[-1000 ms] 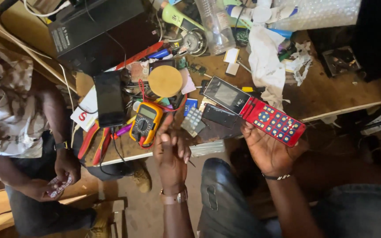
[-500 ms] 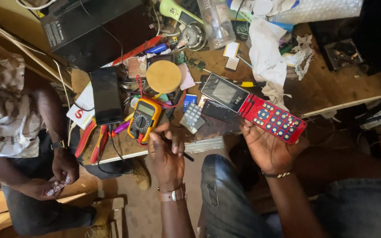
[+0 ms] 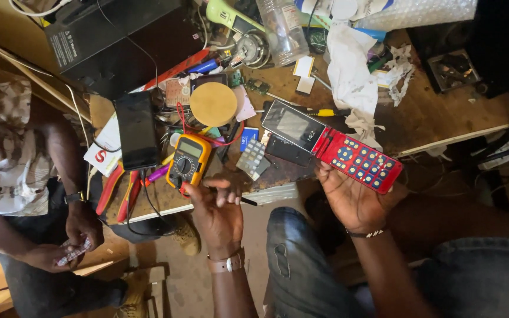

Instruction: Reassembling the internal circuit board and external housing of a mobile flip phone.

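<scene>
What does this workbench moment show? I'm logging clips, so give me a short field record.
left hand: pinches a thin dark probe beside the yellow multimeter
right hand: holds a red keypad phone, screen up
bench: cluttered wooden table with a black smartphone, round wooden disc
nearby: another person's hands hold a small item

Over the last second the left hand (image 3: 219, 215) sits lower and further from the yellow multimeter (image 3: 188, 160); earlier its fingers lay against the meter's lower edge, now only the forefinger reaches near its bottom corner. The thin black probe (image 3: 247, 201) now pokes out to the right of the fingers. The right hand (image 3: 354, 200) tilts the red flip phone (image 3: 332, 145) slightly flatter.
</scene>
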